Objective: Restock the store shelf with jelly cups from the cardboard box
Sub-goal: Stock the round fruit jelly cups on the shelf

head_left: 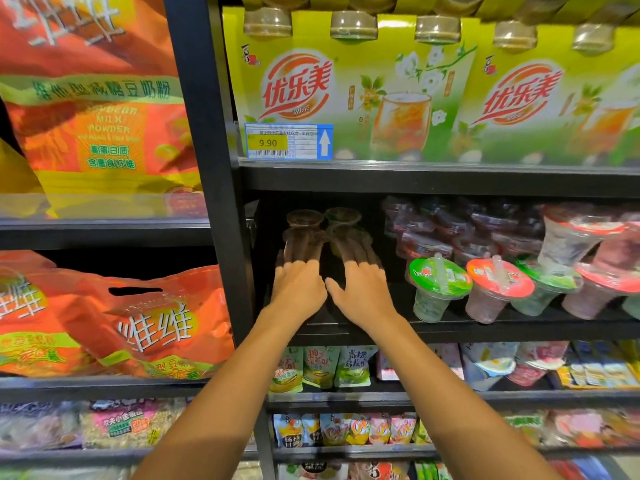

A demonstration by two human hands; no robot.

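Reaching deep into the dark shelf (346,327), left hand (298,289) and right hand (362,292) each lay fingers-extended against stacked jelly cups (322,233); these looked light, thin-walled, slippery, best steadied by their sides.

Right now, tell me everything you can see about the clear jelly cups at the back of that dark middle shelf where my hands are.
The clear plastic jelly cups stand in two short stacks side by side, deep in the left end of the black metal shelf. The left stack looks brownish, the right yellowish green. They sit in shadow, so labels cannot be read. The left hand reaches the left stack and the right hand the right, fingers extended against the lower cups; the grip itself is too dim to judge.
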